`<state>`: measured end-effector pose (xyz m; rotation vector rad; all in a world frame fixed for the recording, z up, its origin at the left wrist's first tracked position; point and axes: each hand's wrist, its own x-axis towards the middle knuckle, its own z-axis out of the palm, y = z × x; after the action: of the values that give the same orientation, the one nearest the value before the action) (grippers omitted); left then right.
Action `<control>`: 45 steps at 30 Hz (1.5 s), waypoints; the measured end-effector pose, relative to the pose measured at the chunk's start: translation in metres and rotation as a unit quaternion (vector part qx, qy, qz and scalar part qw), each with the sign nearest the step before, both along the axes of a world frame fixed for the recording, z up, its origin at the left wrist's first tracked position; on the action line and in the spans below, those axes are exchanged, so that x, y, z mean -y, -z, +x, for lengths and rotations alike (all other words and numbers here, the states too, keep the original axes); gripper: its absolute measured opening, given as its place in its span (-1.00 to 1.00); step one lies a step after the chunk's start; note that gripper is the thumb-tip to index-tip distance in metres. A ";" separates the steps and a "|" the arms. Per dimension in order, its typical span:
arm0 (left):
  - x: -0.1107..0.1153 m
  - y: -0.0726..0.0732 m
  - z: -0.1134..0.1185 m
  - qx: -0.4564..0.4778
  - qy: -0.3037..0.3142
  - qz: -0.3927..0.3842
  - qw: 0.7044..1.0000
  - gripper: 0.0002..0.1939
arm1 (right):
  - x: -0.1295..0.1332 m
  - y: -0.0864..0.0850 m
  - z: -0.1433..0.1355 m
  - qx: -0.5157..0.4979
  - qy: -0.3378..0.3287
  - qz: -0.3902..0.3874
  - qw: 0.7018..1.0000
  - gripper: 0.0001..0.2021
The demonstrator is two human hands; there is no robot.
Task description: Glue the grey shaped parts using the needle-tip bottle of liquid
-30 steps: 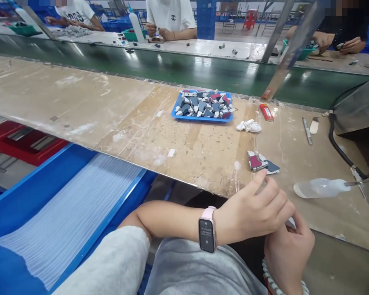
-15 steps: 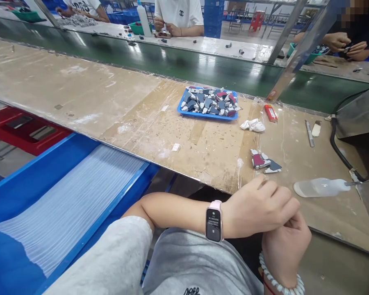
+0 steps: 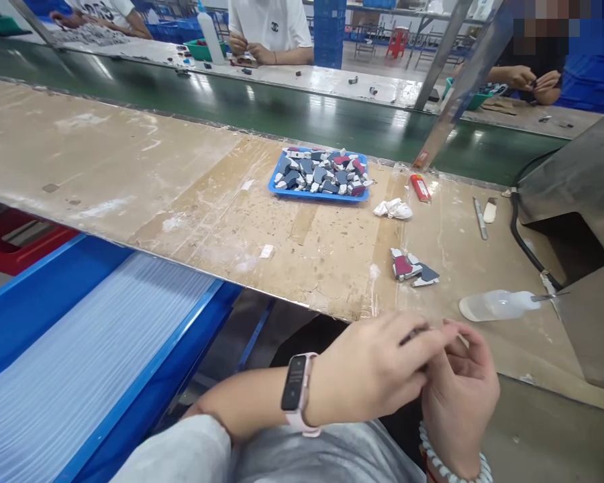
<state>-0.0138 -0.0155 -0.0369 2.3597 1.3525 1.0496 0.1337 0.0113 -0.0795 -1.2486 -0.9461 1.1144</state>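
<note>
My left hand (image 3: pixel 372 369), with a pink watch (image 3: pixel 294 389) on the wrist, lies across my right hand (image 3: pixel 460 396) just below the front edge of the workbench (image 3: pixel 181 194). The fingers of both hands are curled together, and a small pale sliver shows between them; which hand grips it is unclear. A bead bracelet circles my right wrist. Nearest on the bench are a few small red, grey and white parts (image 3: pixel 413 268) and a clear squeeze bottle (image 3: pixel 493 305) lying on its side.
A blue tray (image 3: pixel 317 196) heaped with several similar parts sits mid-bench, with crumpled white paper (image 3: pixel 392 209), a red lighter (image 3: pixel 420 188) and a thin tool (image 3: pixel 480 218) beside it. A grey machine housing (image 3: pixel 584 221) stands right, a blue bin (image 3: pixel 95 349) lower left. Other people work beyond the green conveyor (image 3: pixel 282 114).
My left hand has turned so the watch face points sideways, and its fingers have slid further over my right hand. My right fingers have spread a little. The view has shifted slightly.
</note>
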 end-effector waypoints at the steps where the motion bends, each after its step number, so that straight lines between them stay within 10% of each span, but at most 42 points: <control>1: 0.002 0.000 -0.004 0.069 0.016 -0.020 0.997 -0.52 | 0.000 0.000 0.002 -0.021 -0.036 0.001 0.999 -0.57; 6: 0.005 0.008 -0.010 0.251 -0.032 0.000 0.967 -0.63 | 0.006 0.001 0.003 -0.095 -0.177 0.020 0.980 -0.71; 15: 0.007 0.018 -0.007 0.117 -0.106 0.222 0.962 -0.65 | 0.019 -0.011 -0.011 -0.219 -0.328 -0.004 0.919 -0.57; 30: -0.003 0.022 -0.020 0.259 0.017 -0.078 0.963 -0.52 | 0.010 -0.017 -0.029 -0.619 -0.317 -0.305 0.650 -0.64; 45: -0.004 0.021 -0.013 0.304 0.050 -0.109 0.945 -0.59 | 0.010 -0.011 -0.028 -0.713 -0.282 -0.286 0.575 -0.75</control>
<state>-0.0269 -0.0111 -0.0580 1.7119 1.0347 1.3623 0.1052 0.0015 -0.0686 -0.0439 0.4230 2.4309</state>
